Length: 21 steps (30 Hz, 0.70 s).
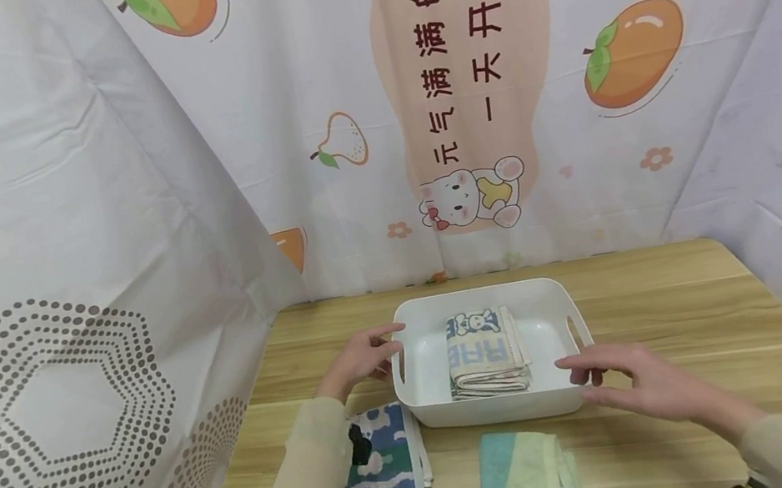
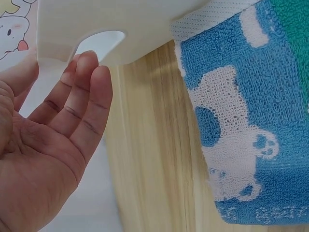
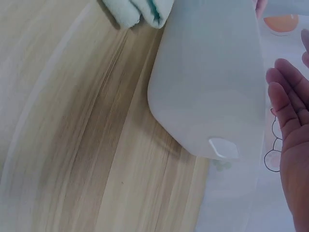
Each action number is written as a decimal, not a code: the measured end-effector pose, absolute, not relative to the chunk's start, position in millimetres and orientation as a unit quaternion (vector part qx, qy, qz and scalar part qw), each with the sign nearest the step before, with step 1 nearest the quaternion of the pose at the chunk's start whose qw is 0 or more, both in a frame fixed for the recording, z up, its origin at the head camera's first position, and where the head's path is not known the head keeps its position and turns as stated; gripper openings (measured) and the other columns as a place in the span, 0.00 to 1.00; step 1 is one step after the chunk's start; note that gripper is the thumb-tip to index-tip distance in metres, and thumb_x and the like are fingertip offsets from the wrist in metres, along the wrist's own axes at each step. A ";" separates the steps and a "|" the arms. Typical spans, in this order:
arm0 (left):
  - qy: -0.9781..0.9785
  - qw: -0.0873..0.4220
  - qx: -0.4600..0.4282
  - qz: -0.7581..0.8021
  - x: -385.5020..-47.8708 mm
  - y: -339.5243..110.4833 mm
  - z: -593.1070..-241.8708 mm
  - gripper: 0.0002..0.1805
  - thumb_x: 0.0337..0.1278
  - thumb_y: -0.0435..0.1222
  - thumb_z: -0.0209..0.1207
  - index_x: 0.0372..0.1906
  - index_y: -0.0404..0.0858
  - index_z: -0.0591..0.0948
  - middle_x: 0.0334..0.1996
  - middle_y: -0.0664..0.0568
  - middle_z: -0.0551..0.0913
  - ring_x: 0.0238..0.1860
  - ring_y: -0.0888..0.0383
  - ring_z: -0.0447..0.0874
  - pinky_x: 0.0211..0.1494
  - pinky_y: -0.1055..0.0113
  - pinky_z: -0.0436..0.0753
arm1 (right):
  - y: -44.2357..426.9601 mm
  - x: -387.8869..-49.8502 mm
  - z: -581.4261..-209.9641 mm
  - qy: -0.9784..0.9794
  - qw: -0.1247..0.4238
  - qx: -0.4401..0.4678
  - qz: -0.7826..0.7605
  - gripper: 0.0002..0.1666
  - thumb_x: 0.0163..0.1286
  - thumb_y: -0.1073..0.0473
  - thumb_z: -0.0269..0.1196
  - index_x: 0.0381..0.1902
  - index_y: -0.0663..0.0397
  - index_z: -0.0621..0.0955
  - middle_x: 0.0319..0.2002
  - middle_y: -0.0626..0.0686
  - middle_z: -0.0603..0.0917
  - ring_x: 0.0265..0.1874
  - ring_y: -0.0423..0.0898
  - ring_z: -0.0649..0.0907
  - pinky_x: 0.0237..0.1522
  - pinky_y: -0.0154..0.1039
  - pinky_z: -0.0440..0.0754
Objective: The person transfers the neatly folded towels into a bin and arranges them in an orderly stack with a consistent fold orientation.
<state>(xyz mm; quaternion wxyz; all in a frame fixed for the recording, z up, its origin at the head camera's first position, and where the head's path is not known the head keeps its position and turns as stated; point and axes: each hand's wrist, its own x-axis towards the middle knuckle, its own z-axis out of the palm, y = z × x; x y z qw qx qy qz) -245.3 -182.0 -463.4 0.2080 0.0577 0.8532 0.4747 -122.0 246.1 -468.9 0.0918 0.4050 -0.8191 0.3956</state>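
A white plastic basket (image 1: 492, 410) with slotted side handles stands on the table, holding a folded cream towel (image 1: 483, 352) with blue lettering and a bear. My left hand (image 1: 365, 357) is at the basket's left rim; in the left wrist view its loosely extended fingertips (image 2: 100, 72) lie by the handle slot. Whether they press on the wall, I cannot tell. Over the basket's front right corner hovers my right hand (image 1: 639, 380), its fingers relaxed and holding nothing. The right wrist view shows the right hand (image 3: 297, 125) apart from the basket wall (image 3: 207, 82).
A folded blue and green patterned towel (image 1: 386, 464) lies left of the basket, partly behind the left forearm. In front lies a folded teal and yellow-green towel (image 1: 520, 478). The wooden table (image 1: 680, 302) ends at a printed curtain (image 1: 303, 63) behind and on the left.
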 end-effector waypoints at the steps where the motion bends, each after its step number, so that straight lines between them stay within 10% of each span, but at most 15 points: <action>1: 0.852 0.209 0.056 0.477 -245.3 -181.9 -463.8 0.25 0.73 0.39 0.60 0.71 0.45 0.76 0.44 0.43 0.82 0.33 0.49 0.84 0.41 0.54 0.89 | 246.5 -120.4 -469.7 -0.816 0.088 0.408 0.399 0.31 0.63 0.68 0.72 0.63 0.45 0.81 0.40 0.40 0.85 0.37 0.34 0.82 0.39 0.29 0.79; 21: 0.854 0.211 0.056 0.473 -247.3 -182.4 -464.1 0.24 0.73 0.40 0.60 0.71 0.46 0.77 0.47 0.39 0.81 0.33 0.50 0.83 0.39 0.57 0.88 | 244.2 -101.8 -504.8 -0.808 0.015 0.443 0.387 0.30 0.64 0.62 0.73 0.65 0.49 0.80 0.43 0.43 0.85 0.37 0.37 0.82 0.36 0.32 0.81</action>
